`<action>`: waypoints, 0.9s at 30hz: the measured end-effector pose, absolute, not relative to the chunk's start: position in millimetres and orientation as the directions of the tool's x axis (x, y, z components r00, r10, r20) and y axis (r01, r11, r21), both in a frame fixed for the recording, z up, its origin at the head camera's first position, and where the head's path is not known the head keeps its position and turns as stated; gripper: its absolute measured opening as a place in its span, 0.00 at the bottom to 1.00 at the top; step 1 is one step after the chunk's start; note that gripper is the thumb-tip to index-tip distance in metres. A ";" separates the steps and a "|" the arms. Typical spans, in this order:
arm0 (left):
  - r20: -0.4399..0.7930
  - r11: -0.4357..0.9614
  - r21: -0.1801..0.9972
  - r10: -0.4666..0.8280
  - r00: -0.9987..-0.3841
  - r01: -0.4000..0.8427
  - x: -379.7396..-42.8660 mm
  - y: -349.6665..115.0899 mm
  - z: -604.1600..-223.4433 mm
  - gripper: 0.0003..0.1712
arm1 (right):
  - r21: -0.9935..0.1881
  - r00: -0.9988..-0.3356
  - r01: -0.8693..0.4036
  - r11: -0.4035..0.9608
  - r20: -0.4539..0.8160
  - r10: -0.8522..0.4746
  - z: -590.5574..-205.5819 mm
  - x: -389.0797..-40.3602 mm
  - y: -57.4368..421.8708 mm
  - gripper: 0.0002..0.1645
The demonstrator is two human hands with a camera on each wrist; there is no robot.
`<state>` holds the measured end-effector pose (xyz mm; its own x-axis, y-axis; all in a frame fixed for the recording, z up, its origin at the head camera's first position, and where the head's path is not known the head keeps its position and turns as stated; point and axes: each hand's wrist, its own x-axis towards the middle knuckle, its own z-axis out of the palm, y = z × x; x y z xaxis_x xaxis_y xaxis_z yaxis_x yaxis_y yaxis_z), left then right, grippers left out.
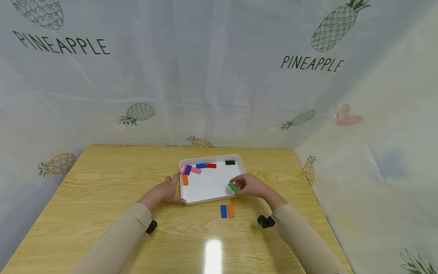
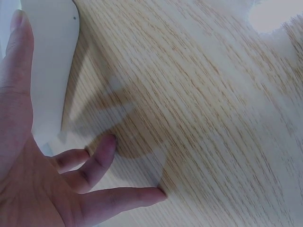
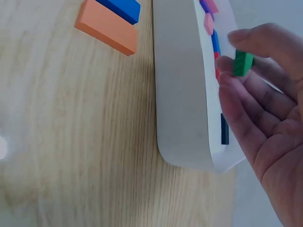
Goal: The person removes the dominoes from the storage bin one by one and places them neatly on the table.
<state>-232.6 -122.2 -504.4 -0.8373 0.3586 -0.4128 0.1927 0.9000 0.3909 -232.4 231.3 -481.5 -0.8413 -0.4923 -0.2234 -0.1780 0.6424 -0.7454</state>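
A green block (image 1: 233,187) is pinched in my right hand (image 1: 252,185) over the near right part of a white tray (image 1: 212,199). The right wrist view shows the same green block (image 3: 243,63) between fingers and thumb. My left hand (image 1: 167,190) lies against the tray's left side, fingers spread, with its thumb by the near corner. Inside the tray are a black block (image 1: 230,162), a red block (image 1: 211,165), a blue block (image 1: 200,165), a purple block (image 1: 188,170), pink blocks (image 1: 196,170) and an orange block (image 1: 185,180).
On the wooden table (image 1: 191,236), in front of the tray, a blue block (image 1: 224,211) and an orange block (image 1: 231,211) lie side by side. A pineapple-printed curtain (image 1: 212,76) hangs behind the table and along its sides.
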 end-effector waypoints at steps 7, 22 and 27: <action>-0.407 0.895 0.401 0.364 -0.838 0.195 -231.7 -123.3 -504.0 0.73 | -0.783 -0.857 -0.192 0.592 -0.161 -0.490 -482.5 -214.8 244.1 0.23; -0.383 0.886 0.423 0.367 -0.848 0.193 -232.6 -124.2 -506.7 0.72 | -0.812 -0.903 -0.222 0.539 -0.037 -0.427 -508.8 -171.3 258.9 0.26; -0.389 0.888 0.419 0.363 -0.846 0.189 -233.2 -124.5 -509.2 0.72 | -0.813 -0.919 -0.271 0.516 0.058 -0.390 -523.6 -158.6 255.5 0.25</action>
